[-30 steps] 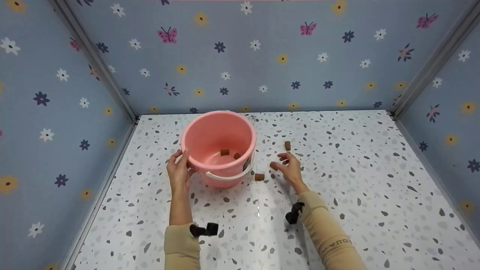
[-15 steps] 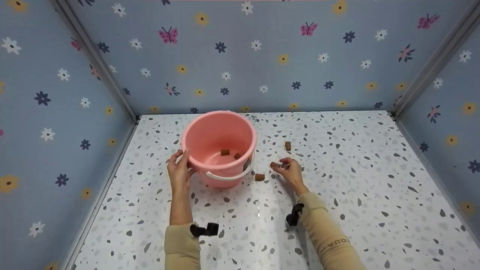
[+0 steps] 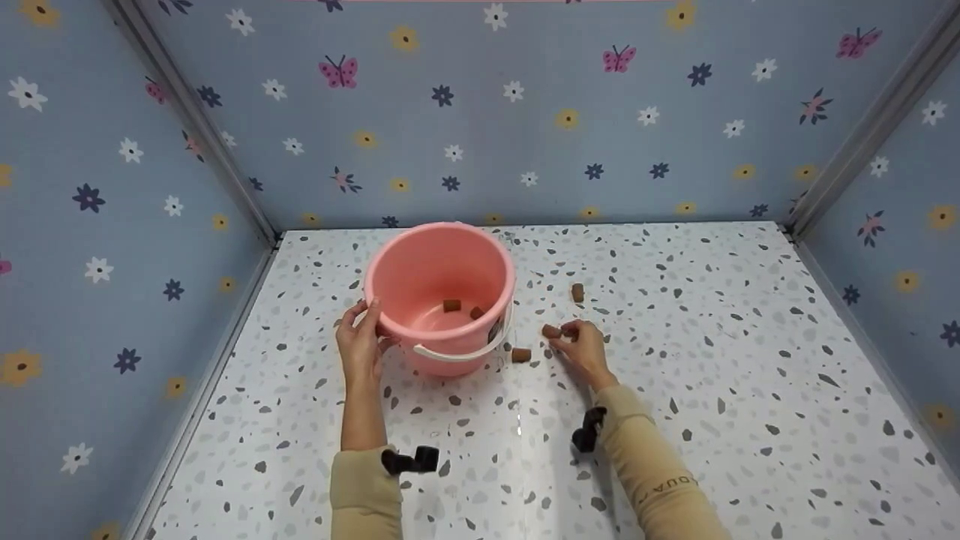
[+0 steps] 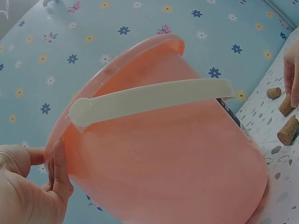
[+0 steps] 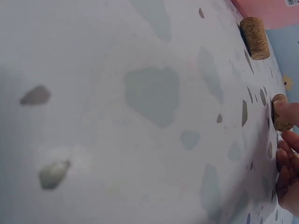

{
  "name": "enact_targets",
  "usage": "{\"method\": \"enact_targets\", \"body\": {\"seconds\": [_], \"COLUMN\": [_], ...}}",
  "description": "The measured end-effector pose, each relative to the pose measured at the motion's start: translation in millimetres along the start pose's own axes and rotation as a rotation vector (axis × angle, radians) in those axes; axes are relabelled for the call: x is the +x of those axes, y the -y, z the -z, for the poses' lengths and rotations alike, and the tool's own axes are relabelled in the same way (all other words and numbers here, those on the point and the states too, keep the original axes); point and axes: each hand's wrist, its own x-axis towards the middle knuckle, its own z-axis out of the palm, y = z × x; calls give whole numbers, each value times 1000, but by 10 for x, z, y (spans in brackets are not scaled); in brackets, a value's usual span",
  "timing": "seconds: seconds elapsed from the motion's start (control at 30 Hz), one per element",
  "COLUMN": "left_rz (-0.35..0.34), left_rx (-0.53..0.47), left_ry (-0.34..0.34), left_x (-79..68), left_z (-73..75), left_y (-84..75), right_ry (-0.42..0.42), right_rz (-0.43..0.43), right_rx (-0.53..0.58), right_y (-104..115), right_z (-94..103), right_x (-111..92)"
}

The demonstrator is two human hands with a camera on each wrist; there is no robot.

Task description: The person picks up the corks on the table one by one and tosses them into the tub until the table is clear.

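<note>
My left hand [image 3: 358, 341] grips the rim of a pink bucket [image 3: 439, 259] at its left side, thumb and fingers on either side of the edge. The bucket's white handle [image 4: 154, 100] hangs down along the outside. At the bottom of the bucket lie two corks [image 3: 451, 305], one partly hidden by the rim. To the right, my right hand [image 3: 586, 351] pinches a cork [image 3: 551, 331] between thumb and fingers, low over the surface. Another cork [image 3: 521, 355] lies between that hand and the bucket, and one more cork [image 3: 577, 292] lies farther back.
The white speckled table [image 3: 712, 390] is enclosed by blue floral panels [image 3: 525, 112] at the back and both sides. A black camera mount [image 3: 411, 459] sits at the left wrist, and a second black mount [image 3: 589, 430] at the right.
My right hand's fingers have drawn in and closed around the cork beside them. The left hand and the bucket have stayed in place.
</note>
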Motion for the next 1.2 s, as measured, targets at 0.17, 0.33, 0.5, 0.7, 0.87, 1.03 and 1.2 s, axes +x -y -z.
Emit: {"method": "enact_targets", "body": {"seconds": [0.17,0.33,0.5,0.7,0.87,1.03,1.2], "left_rz": [3,4,14,143,55,28,123], "left_rx": [-24,-2,20,7,14,48,29], "left_ry": [5,1,-3,18,-15,-15,7], "left_x": [11,17,-3,-447,-111,-11,-508], "left_z": [-5,-10,-22,-246,-79,-27,-284], "left_y": [12,18,-14,-654,-192,-42,-701], "right_ry": [0,5,5,21,27,12,-11], "right_rz": [-23,-31,-33,-63,-57,-75,-34], "right_rx": [-8,-18,-19,9,16,20,34], "right_y": [7,14,10,9,40,80,128], "right_z": [5,12,7,12,40,77,111], "right_x": [5,-1,1,-4,1,31,50]}}
